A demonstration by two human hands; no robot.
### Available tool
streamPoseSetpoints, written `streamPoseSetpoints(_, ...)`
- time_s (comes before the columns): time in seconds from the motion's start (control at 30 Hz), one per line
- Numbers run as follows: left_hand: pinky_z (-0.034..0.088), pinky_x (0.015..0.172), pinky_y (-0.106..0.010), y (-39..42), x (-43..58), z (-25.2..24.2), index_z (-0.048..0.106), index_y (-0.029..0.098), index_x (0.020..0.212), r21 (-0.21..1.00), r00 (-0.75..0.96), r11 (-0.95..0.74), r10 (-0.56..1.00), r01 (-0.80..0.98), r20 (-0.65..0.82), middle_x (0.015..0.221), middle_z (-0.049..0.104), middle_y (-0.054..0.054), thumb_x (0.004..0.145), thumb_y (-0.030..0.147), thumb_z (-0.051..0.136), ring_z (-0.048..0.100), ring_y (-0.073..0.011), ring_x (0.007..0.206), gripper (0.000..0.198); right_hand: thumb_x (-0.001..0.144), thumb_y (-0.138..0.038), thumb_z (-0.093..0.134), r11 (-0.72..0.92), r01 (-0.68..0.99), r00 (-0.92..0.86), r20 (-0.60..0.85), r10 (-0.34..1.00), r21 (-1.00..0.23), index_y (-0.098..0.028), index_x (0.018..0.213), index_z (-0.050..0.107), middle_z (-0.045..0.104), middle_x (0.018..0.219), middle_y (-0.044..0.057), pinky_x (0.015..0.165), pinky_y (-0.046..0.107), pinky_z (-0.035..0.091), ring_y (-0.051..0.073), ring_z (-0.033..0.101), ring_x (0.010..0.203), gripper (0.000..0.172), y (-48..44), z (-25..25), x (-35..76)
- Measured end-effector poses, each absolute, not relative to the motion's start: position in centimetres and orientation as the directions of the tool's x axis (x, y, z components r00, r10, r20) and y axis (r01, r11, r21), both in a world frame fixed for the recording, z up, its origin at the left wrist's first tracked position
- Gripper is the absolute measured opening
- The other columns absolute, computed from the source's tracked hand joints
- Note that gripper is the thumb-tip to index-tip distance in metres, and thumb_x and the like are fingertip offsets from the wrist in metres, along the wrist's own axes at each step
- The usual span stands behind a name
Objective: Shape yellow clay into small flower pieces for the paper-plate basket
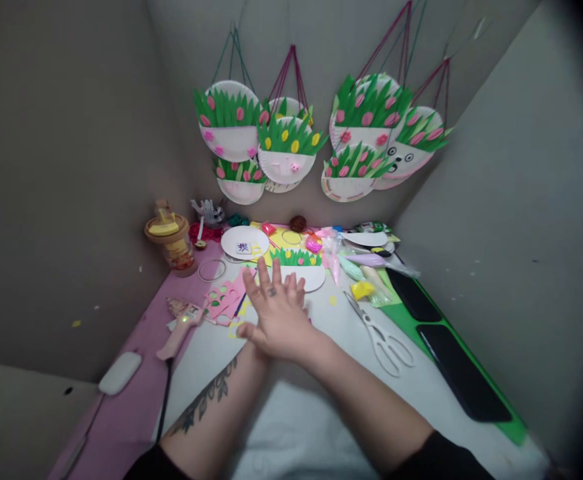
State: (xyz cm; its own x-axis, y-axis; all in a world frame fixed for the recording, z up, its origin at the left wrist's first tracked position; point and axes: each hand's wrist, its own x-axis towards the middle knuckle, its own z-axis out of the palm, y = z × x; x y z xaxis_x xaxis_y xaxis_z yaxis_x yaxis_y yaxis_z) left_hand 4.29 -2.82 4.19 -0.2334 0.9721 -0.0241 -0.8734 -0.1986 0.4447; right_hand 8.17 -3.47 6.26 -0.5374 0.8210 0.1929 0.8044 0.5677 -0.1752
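Observation:
My right hand (278, 317) lies across the top of my left hand, palm down with its fingers spread, holding nothing. Of my left hand (298, 288) only some fingertips show, stretched out past the right one; its palm is hidden. Just beyond the hands is a white half-plate (314, 278) with green paper grass and small pink and yellow tulips. Pink paper sheets with cut-outs (224, 300) lie left of my fingers. White-handled scissors (384, 340) rest to the right of the hands, partly spread.
A pink glue gun (181, 330) with a lit green light and a cord lies at left. Behind it stands a lidded cup (171, 243). Clay bags (354, 267) and black trays (464, 373) line the right side. Several decorated plates (291, 153) hang on the back wall.

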Motion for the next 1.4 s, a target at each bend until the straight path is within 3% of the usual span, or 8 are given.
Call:
streamPoseSetpoints(0.2,0.019,0.111,-0.049,-2.3,2.4,4.1,0.028,0.030,0.145,0.344,0.308,0.328,0.945,-0.880,-0.112,0.153,0.026,-0.004,0.082,0.071,0.008,0.023,-0.0271,0.141,0.078,0.088,-0.056,0.043,0.517,0.836,-0.504,0.115,0.856,-0.187,-0.022,0.144,-0.017,-0.014,0.154,0.013,0.104,0.070,0.011,0.039,-0.009,0.141,0.089,-2.6,6.0,9.7)
streamPoseSetpoints(0.27,0.018,0.112,-0.048,-2.6,2.8,4.0,0.026,0.034,0.145,0.311,0.180,0.212,0.975,-0.927,-0.129,0.155,0.022,0.000,0.082,0.070,0.010,0.018,-0.0256,0.142,0.074,0.083,-0.060,0.048,0.601,0.780,-0.598,0.078,0.798,-0.176,-0.022,0.144,-0.017,-0.014,0.154,0.014,0.104,0.071,0.010,0.041,-0.009,0.140,0.097,-3.5,6.0,9.4)
streamPoseSetpoints(0.4,0.023,0.109,-0.051,-3.3,5.2,4.8,0.013,0.049,0.143,0.209,-0.422,-0.428,0.903,-0.879,0.076,0.156,0.009,0.013,0.081,0.069,0.013,0.012,-0.0246,0.143,0.065,0.082,-0.061,0.049,0.603,0.783,-0.590,0.126,0.798,-0.152,-0.026,0.146,-0.012,-0.013,0.154,0.010,0.103,0.072,0.006,0.042,-0.009,0.140,0.095,-3.6,6.8,8.3)
streamPoseSetpoints(0.6,0.016,0.111,-0.053,-1.9,2.4,3.8,0.027,0.031,0.145,0.372,0.269,0.284,0.959,-0.884,-0.094,0.153,0.026,-0.003,0.083,0.068,0.016,0.017,-0.0278,0.142,0.073,0.085,-0.053,0.050,0.527,0.831,-0.523,0.071,0.849,-0.178,-0.023,0.146,-0.012,-0.014,0.154,0.013,0.105,0.070,0.009,0.042,-0.010,0.140,0.092,-3.7,6.5,9.2)
streamPoseSetpoints(0.8,0.014,0.110,-0.056,-2.0,3.4,2.7,0.023,0.045,0.142,0.347,-0.006,0.023,0.997,-0.937,-0.080,0.155,0.020,0.008,0.085,0.063,0.010,0.010,-0.0260,0.143,0.061,0.084,-0.060,0.046,0.551,0.815,-0.535,0.132,0.835,-0.178,-0.027,0.146,-0.010,-0.016,0.154,0.009,0.104,0.072,0.004,0.043,-0.013,0.139,0.090,-3.9,6.4,8.6)
streamPoseSetpoints(1.0,0.015,0.112,-0.050,-1.8,1.9,2.4,0.039,0.028,0.140,0.379,0.317,0.323,0.945,-0.867,-0.080,0.150,0.034,-0.006,0.081,0.073,0.018,0.018,-0.0285,0.142,0.077,0.086,-0.057,0.045,0.517,0.823,-0.523,0.040,0.851,-0.237,-0.024,0.146,-0.012,-0.018,0.153,0.013,0.105,0.069,0.008,0.041,-0.015,0.139,0.089,-3.8,5.9,9.9)
streamPoseSetpoints(1.2,0.020,0.110,-0.051,-2.5,4.0,2.6,0.029,0.044,0.141,0.387,-0.010,-0.012,1.000,-0.922,0.009,0.153,0.026,0.004,0.086,0.063,0.017,0.014,-0.0271,0.143,0.059,0.086,-0.056,0.045,0.513,0.833,-0.491,0.150,0.858,-0.208,-0.027,0.146,-0.010,-0.016,0.154,0.009,0.106,0.068,0.006,0.041,-0.012,0.140,0.086,-3.8,6.4,9.1)
streamPoseSetpoints(1.4,0.021,0.109,-0.053,-2.3,2.6,2.6,0.046,0.029,0.135,0.451,0.261,0.273,0.961,-0.850,-0.090,0.146,0.040,-0.007,0.081,0.072,0.021,0.023,-0.0318,0.140,0.073,0.083,-0.057,0.051,0.515,0.828,-0.507,0.095,0.857,-0.222,-0.025,0.147,-0.007,-0.011,0.155,0.012,0.105,0.069,0.008,0.042,-0.009,0.140,0.093,-4.3,5.4,9.5)
